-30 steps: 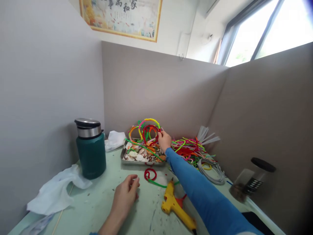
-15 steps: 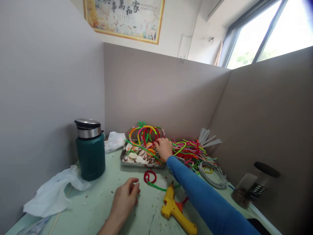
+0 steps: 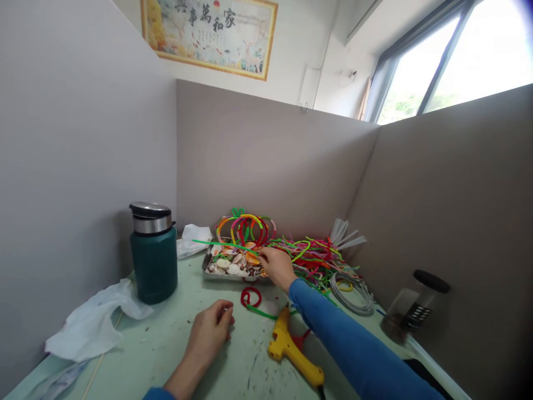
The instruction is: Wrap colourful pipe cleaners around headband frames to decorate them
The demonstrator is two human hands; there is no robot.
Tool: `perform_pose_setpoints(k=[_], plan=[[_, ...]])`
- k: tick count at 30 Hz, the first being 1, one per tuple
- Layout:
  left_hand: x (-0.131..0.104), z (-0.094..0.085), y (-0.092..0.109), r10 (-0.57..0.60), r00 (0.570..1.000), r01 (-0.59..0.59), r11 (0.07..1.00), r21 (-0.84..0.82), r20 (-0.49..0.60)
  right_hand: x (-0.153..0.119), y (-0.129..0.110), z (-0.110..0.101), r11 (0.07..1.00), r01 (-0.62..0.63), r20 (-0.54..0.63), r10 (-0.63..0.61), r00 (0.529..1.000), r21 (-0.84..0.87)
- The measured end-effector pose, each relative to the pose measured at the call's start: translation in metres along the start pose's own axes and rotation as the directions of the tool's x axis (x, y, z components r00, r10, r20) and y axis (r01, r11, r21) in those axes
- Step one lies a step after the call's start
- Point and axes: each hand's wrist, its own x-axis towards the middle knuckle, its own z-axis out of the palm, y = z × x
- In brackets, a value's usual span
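My right hand [image 3: 278, 266] pinches a green pipe cleaner [image 3: 216, 243] that stretches leftward over a metal tray [image 3: 233, 277] of shells [image 3: 229, 263]. My left hand [image 3: 211, 328] hovers low over the table's near middle, its fingers curled together with nothing seen in them. Between the hands lies a red pipe cleaner coil [image 3: 251, 298] joined to a green strand [image 3: 261, 313]. A yellow glue gun [image 3: 289, 350] rests on the table under my right forearm. Behind the tray stands a round frame of coloured pipe cleaners [image 3: 250, 218].
A teal bottle [image 3: 154, 266] and crumpled tissue [image 3: 89, 322] are on the left. To the right are piled pipe cleaners [image 3: 320, 253], a grey wire coil [image 3: 353, 303], clear glue sticks [image 3: 347, 239] and a jar [image 3: 410, 311]. Grey partitions [image 3: 266, 161] surround the table.
The green pipe cleaner in my right hand has lifted and now reaches left past the tray's edge. My left hand's fingers have drawn closer together. The view has shifted slightly.
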Motion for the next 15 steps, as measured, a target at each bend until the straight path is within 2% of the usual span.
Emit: perform_pose_setpoints(k=[3, 6, 11, 15], plan=[[0.000, 0.000, 0.000, -0.012, 1.000, 0.012, 1.000, 0.002, 0.002, -0.016, 0.015, -0.022, 0.997, -0.026, -0.076, 0.031, 0.997, 0.069], [0.000, 0.000, -0.001, -0.003, 1.000, 0.003, 1.000, 0.030, 0.005, -0.036, 0.041, -0.038, 0.986, -0.113, -0.142, 0.130, 0.981, 0.122], [-0.001, -0.002, 0.001, -0.016, 0.999, 0.014, 0.998, 0.067, 0.033, -0.071, 0.091, -0.050, 0.946, -0.285, -0.167, 0.310, 0.936, 0.157], [0.001, -0.004, 0.001, -0.039, 0.997, 0.030, 0.990, 0.138, 0.067, -0.088, 0.125, -0.057, 0.912, -0.400, -0.184, 0.410, 0.893, 0.093]])
